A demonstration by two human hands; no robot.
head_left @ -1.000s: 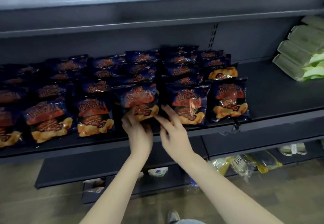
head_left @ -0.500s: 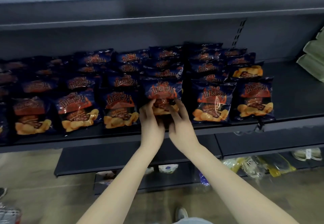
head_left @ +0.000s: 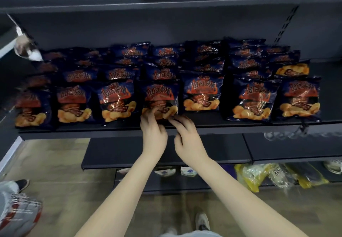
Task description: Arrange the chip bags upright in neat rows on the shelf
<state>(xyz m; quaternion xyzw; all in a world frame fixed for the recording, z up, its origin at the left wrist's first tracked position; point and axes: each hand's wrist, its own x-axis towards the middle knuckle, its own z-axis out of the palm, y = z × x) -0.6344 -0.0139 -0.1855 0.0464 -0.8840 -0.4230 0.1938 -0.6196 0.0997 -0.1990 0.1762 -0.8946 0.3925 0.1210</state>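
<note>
Pinching the lower edge of the chip bag (head_left: 160, 97) with your left hand (head_left: 154, 134), right hand (head_left: 188, 140) curled at its corner, hold unclear, bag upright at shelf (head_left: 203, 125) front, hands lower on it than before.

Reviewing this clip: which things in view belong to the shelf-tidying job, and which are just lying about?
Job: front chip bag, with left hand and right hand at its lower edge; other chip bags; shelf.
Lying about: yellow packets and white packets below; white shoe.
</note>
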